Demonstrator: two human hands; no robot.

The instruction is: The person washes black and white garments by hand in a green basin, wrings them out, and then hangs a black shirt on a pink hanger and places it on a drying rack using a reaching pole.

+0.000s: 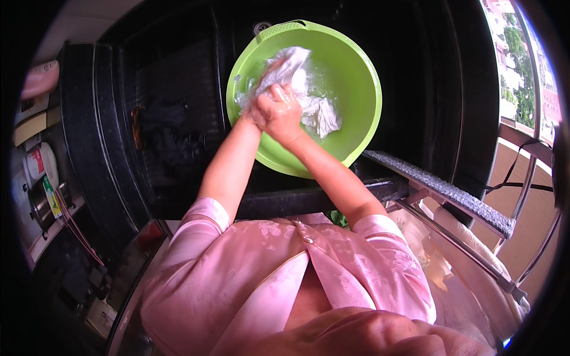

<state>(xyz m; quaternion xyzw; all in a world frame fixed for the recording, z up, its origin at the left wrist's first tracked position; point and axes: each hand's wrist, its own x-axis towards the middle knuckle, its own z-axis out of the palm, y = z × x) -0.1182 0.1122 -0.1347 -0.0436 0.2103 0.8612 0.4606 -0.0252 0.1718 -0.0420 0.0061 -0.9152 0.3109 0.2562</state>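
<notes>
A wet white cloth point(289, 66) is bunched between my two hands over a light green plastic basin point(363, 100). My right hand point(279, 109) is closed on the cloth, knuckles up and wet. Beneath the cloth and partly behind the right hand, my left hand point(254, 113) grips it from the left side; motion blur and splashing water hide most of its fingers. More of the white fabric point(321, 115) trails into the shallow water at the basin's bottom, to the right of my hands. Bubbles and splashes show along the basin's left inner side.
The basin stands in a black sink point(173, 98), close to a metal drain point(262, 28). A folding metal rack point(445, 191) with a grey fuzzy covered bar juts in at right. Bottles, including a pink one point(42, 79), line the left side. Beyond a window point(516, 66) are trees.
</notes>
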